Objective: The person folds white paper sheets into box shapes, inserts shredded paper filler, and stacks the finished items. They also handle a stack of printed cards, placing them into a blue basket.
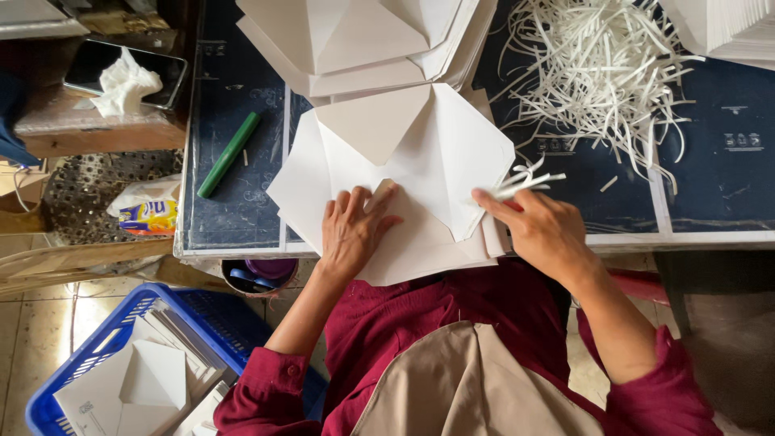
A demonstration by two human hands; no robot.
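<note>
A stack of white unfolded envelope sheets (420, 153) lies on the dark table (234, 210) in front of me. My left hand (353, 228) presses flat on the lower part of the top sheet, fingers spread over a folded flap. My right hand (539, 228) rests at the stack's right edge and pinches a few thin white paper strips (529, 182) between thumb and fingers. Another pile of folded envelopes (363, 40) sits just behind the stack.
A heap of white paper strips (601, 69) covers the table's far right. A green marker-like stick (229, 153) lies at left. A blue crate (137, 363) with finished envelopes stands on the floor lower left. A small cup (258, 276) sits under the table edge.
</note>
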